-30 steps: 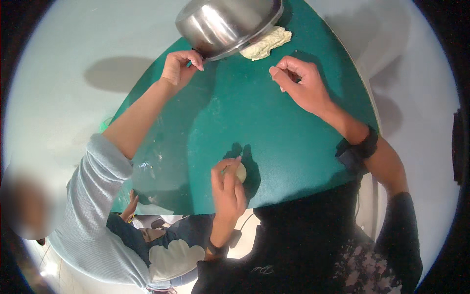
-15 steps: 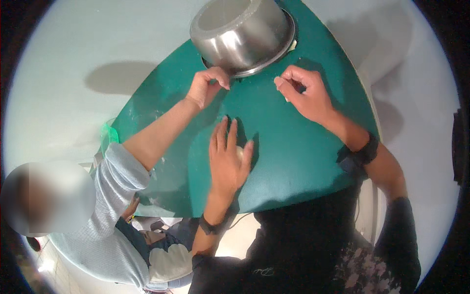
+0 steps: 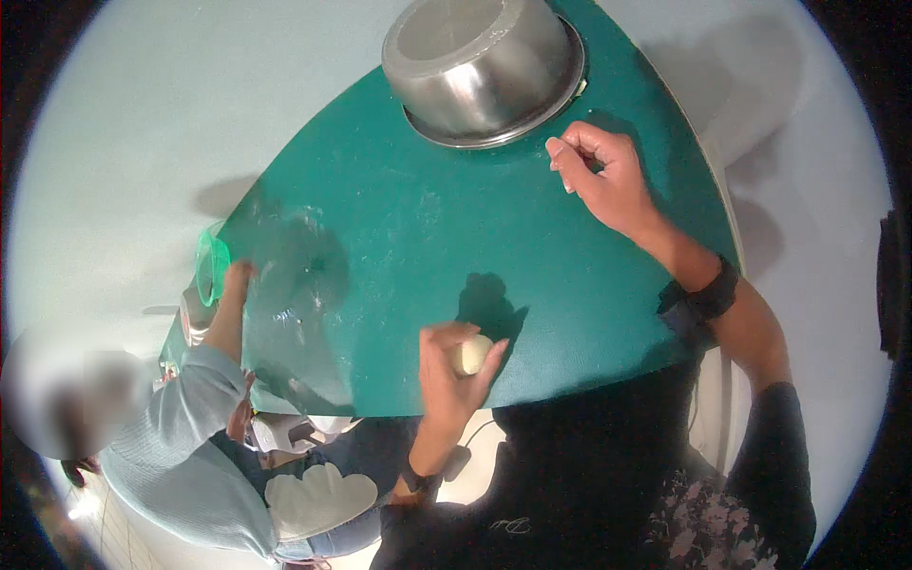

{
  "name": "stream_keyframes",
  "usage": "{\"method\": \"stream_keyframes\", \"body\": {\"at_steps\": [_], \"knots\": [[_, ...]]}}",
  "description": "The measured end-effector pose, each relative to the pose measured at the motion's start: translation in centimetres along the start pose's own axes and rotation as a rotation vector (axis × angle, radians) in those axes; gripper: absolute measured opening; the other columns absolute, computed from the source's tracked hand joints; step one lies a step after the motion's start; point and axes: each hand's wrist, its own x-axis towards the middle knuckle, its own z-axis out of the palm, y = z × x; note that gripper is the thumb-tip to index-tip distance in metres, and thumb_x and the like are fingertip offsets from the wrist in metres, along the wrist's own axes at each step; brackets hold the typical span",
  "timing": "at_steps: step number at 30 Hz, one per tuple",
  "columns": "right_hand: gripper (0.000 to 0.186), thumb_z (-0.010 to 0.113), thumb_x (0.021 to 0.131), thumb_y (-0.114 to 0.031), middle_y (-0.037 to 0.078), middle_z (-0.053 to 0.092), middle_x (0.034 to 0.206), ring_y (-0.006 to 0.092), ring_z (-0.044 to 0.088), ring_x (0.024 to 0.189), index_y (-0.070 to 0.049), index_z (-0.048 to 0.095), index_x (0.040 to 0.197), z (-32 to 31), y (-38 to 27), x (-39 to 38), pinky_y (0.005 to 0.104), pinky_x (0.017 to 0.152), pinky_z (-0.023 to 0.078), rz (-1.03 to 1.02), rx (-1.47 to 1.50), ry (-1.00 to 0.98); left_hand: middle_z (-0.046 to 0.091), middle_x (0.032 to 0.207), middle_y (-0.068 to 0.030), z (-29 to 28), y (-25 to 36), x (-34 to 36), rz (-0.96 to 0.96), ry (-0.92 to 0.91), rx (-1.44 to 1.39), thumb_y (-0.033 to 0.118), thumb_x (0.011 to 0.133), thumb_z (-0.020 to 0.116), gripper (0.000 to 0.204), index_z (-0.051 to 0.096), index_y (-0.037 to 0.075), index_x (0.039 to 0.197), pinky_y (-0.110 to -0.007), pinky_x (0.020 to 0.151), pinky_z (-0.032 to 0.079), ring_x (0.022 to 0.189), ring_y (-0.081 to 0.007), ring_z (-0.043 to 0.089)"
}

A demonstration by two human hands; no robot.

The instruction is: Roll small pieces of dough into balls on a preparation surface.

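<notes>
My left hand [image 3: 446,375] is cupped round a pale dough ball [image 3: 472,355], fingers curled over it, low on the green board [image 3: 380,247] near its front edge. My right hand [image 3: 605,169] is raised at the back right with its fingers curled; whatever is inside them, if anything, is hidden. Just beyond it an upturned steel bowl [image 3: 480,71] rests on the board, with a small pale bit showing at the right of its rim.
To my left a co-worker in a light grey top [image 3: 180,446] reaches with one hand [image 3: 238,275] to a green plastic container [image 3: 211,271] at the board's left edge. A pale table surface [image 3: 142,114] surrounds the board's far sides.
The steel bowl came down over the dough lump. The co-worker's hand left the bowl for the green container. My left hand slid forward over the ball, then back, curling round it.
</notes>
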Motion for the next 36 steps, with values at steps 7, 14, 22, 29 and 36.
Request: {"method": "stream_keyframes", "body": {"at_steps": [7, 14, 22, 29, 36], "knots": [[0.034, 0.071, 0.109, -0.023, -0.005, 0.059, 0.069, 0.0014, 0.054, 0.064, -0.004, 0.064, 0.081, 0.2, 0.7, 0.7, 0.0255, 0.057, 0.043, 0.020, 0.004, -0.021, 0.063, 0.129, -0.0224, -0.8, -0.2, 0.8, 0.143, -0.138, 0.256, 0.016, 0.100, 0.072, 0.037, 0.067, -0.002, 0.132, -0.049, 0.108, 0.050, 0.124, -0.0413, 0.061], [0.034, 0.071, 0.109, -0.024, -0.004, 0.060, 0.069, 0.0022, 0.055, 0.065, -0.004, 0.065, 0.082, -0.5, 0.8, 0.4, 0.0256, 0.057, 0.044, 0.025, -0.005, -0.059, 0.053, 0.154, -0.0288, 0.3, 1.6, 2.6, 0.146, -0.200, 0.480, 0.026, 0.107, 0.064, 0.057, 0.053, -0.004, 0.154, -0.054, 0.114, 0.046, 0.135, -0.0470, 0.057], [0.034, 0.072, 0.108, -0.025, -0.003, 0.063, 0.071, 0.0030, 0.057, 0.066, -0.003, 0.066, 0.083, -0.8, 1.6, 0.6, 0.0260, 0.059, 0.045, 0.057, 0.012, -0.082, 0.044, 0.166, -0.0291, 1.6, -2.2, 9.9, 0.235, -0.130, 0.540, 0.037, 0.103, 0.070, 0.075, 0.046, -0.006, 0.159, -0.057, 0.126, 0.037, 0.149, -0.0499, 0.045], [0.036, 0.072, 0.108, -0.027, -0.003, 0.062, 0.069, 0.0034, 0.057, 0.065, -0.004, 0.064, 0.082, -0.6, 1.5, 0.9, 0.0267, 0.058, 0.044, 0.070, -0.024, -0.102, 0.054, 0.155, -0.0243, 1.6, 0.0, 1.9, 0.242, -0.245, 0.512, 0.019, 0.090, 0.087, 0.070, 0.056, 0.002, 0.150, -0.057, 0.119, 0.045, 0.146, -0.0471, 0.049], [0.034, 0.071, 0.109, -0.025, -0.003, 0.062, 0.070, 0.0032, 0.056, 0.065, -0.004, 0.066, 0.083, -0.5, 1.7, 0.8, 0.0262, 0.058, 0.044, 0.084, -0.018, -0.101, 0.062, 0.132, -0.0214, 1.1, -1.2, -0.6, 0.204, -0.175, 0.181, 0.006, 0.088, 0.088, 0.047, 0.066, 0.003, 0.129, -0.049, 0.098, 0.055, 0.121, -0.0390, 0.063]]}}
